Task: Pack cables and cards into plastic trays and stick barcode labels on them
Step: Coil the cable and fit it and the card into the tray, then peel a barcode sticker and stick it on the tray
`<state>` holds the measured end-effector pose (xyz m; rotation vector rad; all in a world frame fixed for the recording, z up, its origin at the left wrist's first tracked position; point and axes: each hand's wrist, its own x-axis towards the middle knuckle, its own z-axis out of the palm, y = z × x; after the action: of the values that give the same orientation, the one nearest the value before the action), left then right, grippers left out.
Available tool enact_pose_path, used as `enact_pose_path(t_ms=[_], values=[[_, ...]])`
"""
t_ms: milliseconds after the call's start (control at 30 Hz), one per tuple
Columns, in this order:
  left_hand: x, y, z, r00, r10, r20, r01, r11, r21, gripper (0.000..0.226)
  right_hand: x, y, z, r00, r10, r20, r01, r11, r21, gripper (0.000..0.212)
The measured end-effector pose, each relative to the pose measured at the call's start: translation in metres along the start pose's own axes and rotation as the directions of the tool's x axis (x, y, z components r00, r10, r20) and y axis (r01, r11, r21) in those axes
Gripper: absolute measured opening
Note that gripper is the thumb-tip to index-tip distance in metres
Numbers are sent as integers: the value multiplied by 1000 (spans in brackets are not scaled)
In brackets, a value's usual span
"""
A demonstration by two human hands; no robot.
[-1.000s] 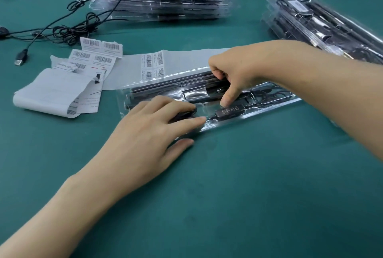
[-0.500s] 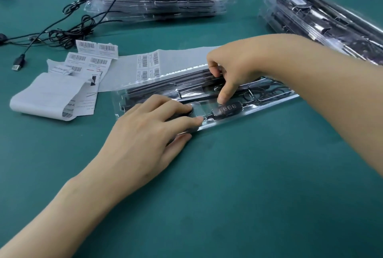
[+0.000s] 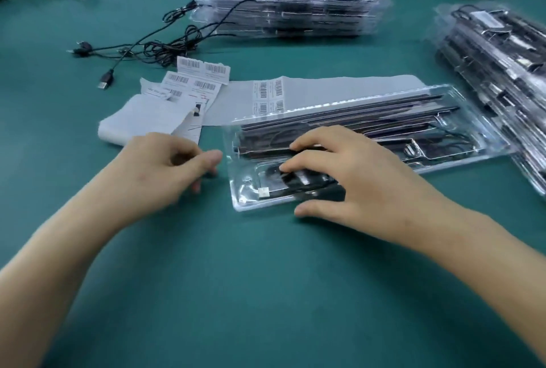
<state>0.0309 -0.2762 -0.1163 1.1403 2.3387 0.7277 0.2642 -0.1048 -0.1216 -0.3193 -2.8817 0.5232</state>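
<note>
The filled plastic tray (image 3: pixel 236 199) lies on the table (image 3: pixel 266 279) and is pressed down by the straight, spread fingers (image 3: pixel 307 160) of the right hand (image 3: pixel 348 178), so packing is judged nearly done. The left hand (image 3: pixel 159 172) is held just beside its left end, loosely curled, with nothing seen in it; next a barcode label (image 3: pixel 269 95) must be peeled and stuck on. Only barcodes are made out; no text can be read.

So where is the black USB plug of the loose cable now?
In the head view, the black USB plug lies on the green table, far left, just left of the white barcode label sheets.
</note>
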Motion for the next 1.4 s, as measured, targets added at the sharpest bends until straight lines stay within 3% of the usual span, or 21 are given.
enact_pose_path(t_ms=[100, 233, 400, 500, 600, 700, 767, 833, 900, 967, 1033, 1133, 1267, 1400], values=[[-7, 11, 12, 981, -57, 183, 86, 984, -154, 38, 2, -7, 14, 994, -60, -90, 56, 998, -42, 45], [-9, 17, 22, 972, -110, 210, 178, 925, -337, 30, 2, -9, 26, 971, -70, -230, 68, 998, -16, 30], [-16, 26, 28, 959, -92, 270, 254, 706, -661, 21, 3, -16, 37, 908, -63, -413, 89, 995, 45, 16], [-17, 29, 30, 958, -86, 272, 264, 630, -731, 13, 1, -25, 41, 854, -82, -514, 94, 996, -3, 9], [-18, 27, 29, 958, -67, 279, 261, 610, -748, 11, -11, -35, 47, 803, -149, -578, 48, 981, -186, 14], [-19, 24, 30, 959, -49, 281, 247, 631, -736, 15, -21, -40, 51, 813, -133, -566, 4, 975, -224, 15], [-18, 22, 27, 959, -48, 280, 240, 665, -708, 26, -24, -40, 52, 834, -105, -542, -19, 976, -219, 16], [-18, 16, 20, 961, -36, 276, 199, 781, -592, 41, -26, -41, 53, 850, -90, -520, -24, 978, -208, 17], [-20, 8, 14, 974, -22, 226, 108, 922, -373, 52, -28, -42, 55, 871, -75, -486, -26, 980, -198, 21], [-21, -1, 11, 994, 52, 96, -37, 988, -148, 54, -30, -43, 56, 897, -66, -438, -26, 980, -200, 24], [-20, -5, 12, 969, 244, -33, -244, 970, 12, 55, -31, -43, 56, 906, -61, -420, -26, 980, -197, 25], [-19, -2, 11, 845, 535, -26, -521, 833, 187, 48, -33, -44, 55, 908, -63, -415, -20, 981, -194, 26], [-21, -2, 13, 787, 616, -26, -600, 775, 196, 19, -33, -46, 55, 912, -76, -403, -12, 977, -211, 23], [-19, -2, 15, 784, 619, -44, -600, 774, 202, 22, -32, -48, 54, 918, -82, -387, -13, 971, -239, 22]])
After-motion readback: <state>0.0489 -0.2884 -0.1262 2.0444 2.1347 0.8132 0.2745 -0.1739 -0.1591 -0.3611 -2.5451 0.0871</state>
